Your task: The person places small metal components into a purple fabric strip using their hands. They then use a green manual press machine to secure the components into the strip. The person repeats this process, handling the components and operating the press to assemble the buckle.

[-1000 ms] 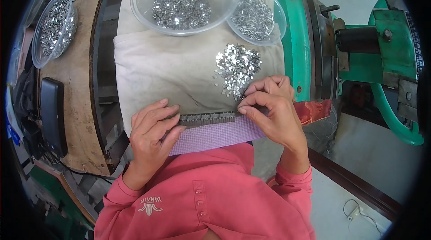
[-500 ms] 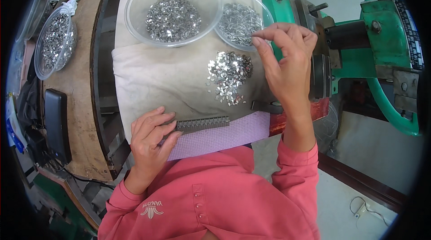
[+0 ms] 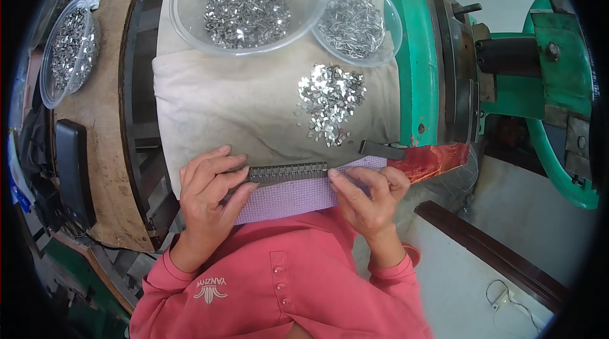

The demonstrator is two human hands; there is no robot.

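A dark metal strip with a row of slots (image 3: 288, 173) lies on the cloth in front of me. My left hand (image 3: 212, 193) grips its left end between thumb and fingers. At the strip's right end my right hand (image 3: 371, 198) has its thumb and fingertips closed together; anything small between them is too hidden to name. Beyond the strip is a loose pile of small shiny flat metal pieces (image 3: 333, 98). Behind the pile stand a large clear bowl (image 3: 184, 28) of small metal parts and a smaller clear bowl (image 3: 394, 38) of thin metal pins.
A dark flat bar (image 3: 382, 150) lies right of the strip, near a red patterned sheet (image 3: 438, 161). Green machinery (image 3: 415, 72) stands at the right. On the wooden bench (image 3: 104, 142) at the left are another tub of metal parts (image 3: 92, 53) and a black case (image 3: 72, 174).
My right hand has come from the edge of the smaller bowl down and toward me to the strip's right end. My left hand stays on the left end.
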